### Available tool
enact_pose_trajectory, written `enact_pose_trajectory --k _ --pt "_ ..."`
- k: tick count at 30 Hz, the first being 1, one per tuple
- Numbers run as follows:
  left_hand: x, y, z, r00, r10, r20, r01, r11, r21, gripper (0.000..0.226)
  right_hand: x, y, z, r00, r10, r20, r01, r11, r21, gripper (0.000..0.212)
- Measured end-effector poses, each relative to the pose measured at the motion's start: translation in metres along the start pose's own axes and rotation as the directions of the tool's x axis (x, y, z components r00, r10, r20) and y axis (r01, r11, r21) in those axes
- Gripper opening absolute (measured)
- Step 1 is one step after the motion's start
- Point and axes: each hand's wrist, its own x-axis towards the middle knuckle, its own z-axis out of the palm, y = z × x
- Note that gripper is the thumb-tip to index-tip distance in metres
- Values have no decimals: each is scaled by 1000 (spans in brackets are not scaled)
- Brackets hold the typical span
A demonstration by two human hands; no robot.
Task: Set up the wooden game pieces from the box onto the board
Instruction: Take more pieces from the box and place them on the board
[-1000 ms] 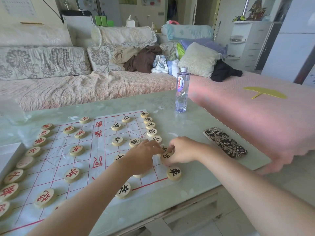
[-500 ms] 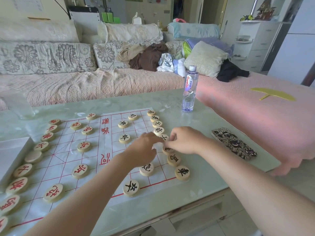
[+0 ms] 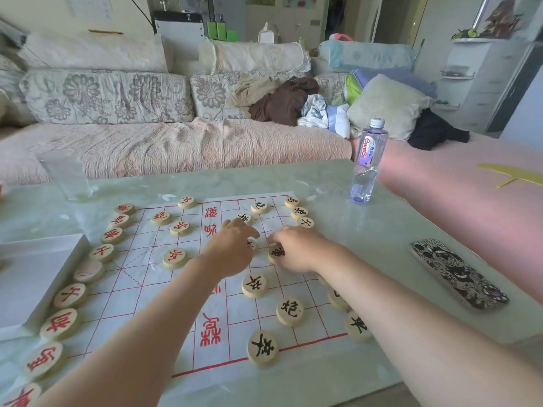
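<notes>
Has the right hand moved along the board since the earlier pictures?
Yes. The right hand, holding one game piece, has gone farther along the board, away from the near corner piece and toward the water bottle.

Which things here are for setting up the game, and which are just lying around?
For the game: round wooden game pieces, white paper board with red lines, white rectangular box.
Just lying about: clear plastic water bottle, phone in black-and-white patterned case, clear plastic cup.

The green table (image 3: 396,230) carries a paper board (image 3: 147,304), water bottle (image 3: 367,163), phone (image 3: 457,273), white box (image 3: 26,277) and cup (image 3: 66,174).
</notes>
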Motion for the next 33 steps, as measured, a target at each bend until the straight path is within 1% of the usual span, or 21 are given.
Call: enact_pose_trajectory --k 2,4,5,8,11,13,16,19,22,24,27,30,31,33 --pt "12 -4 -1 1000 6 -22 -7 1000 -14 38 8 -1 2 1000 -19 24 20 1000 -17 34" --pt "26 -7 -4 999 -2 -46 1 999 -34 39 17 2 -2 1000 -21 15 20 999 36 32" --pt "33 -9 -4 998 -8 -62 5 999 -40 39 22 4 -5 1000 -8 -12 9 996 92 34" --pt "56 -15 -3 996 -4 -92 0 999 -42 39 46 17 -20 986 48 -160 -7 969 246 40" --pt "77 -22 2 996 11 -84 -15 999 -45 42 77 36 -29 961 136 -241 -56 949 311 37" --pt "90 -26 5 997 20 -77 -25 998 -65 42 101 50 -30 949 198 -246 -116 943 311 42" --pt "108 -28 7 997 37 -61 -43 995 -92 39 135 67 -32 931 290 -221 -203 916 347 56" --pt "121 -30 10 999 39 -31 -41 996 -74 36 165 78 -35 928 308 -207 -237 921 311 50" --pt "125 -34 17 998 9 55 -7 999 -41 27 184 81 -28 933 322 -161 -280 930 239 43" --pt "127 -36 20 996 3 91 -2 1000 -11 29 192 84 -22 931 335 -145 -302 930 208 42" --pt "129 -41 24 997 12 72 -8 998 -56 31 201 86 -16 924 358 -136 -325 921 212 38" --pt "130 -43 26 998 30 48 -26 997 -79 38 204 87 -14 920 370 -129 -343 919 194 30" --pt "130 -43 27 999 29 44 -25 996 -82 39 203 85 -14 919 378 -115 -355 917 178 33" --pt "130 -45 29 999 27 28 -24 995 -93 40 199 84 -16 915 390 -98 -378 917 127 46"
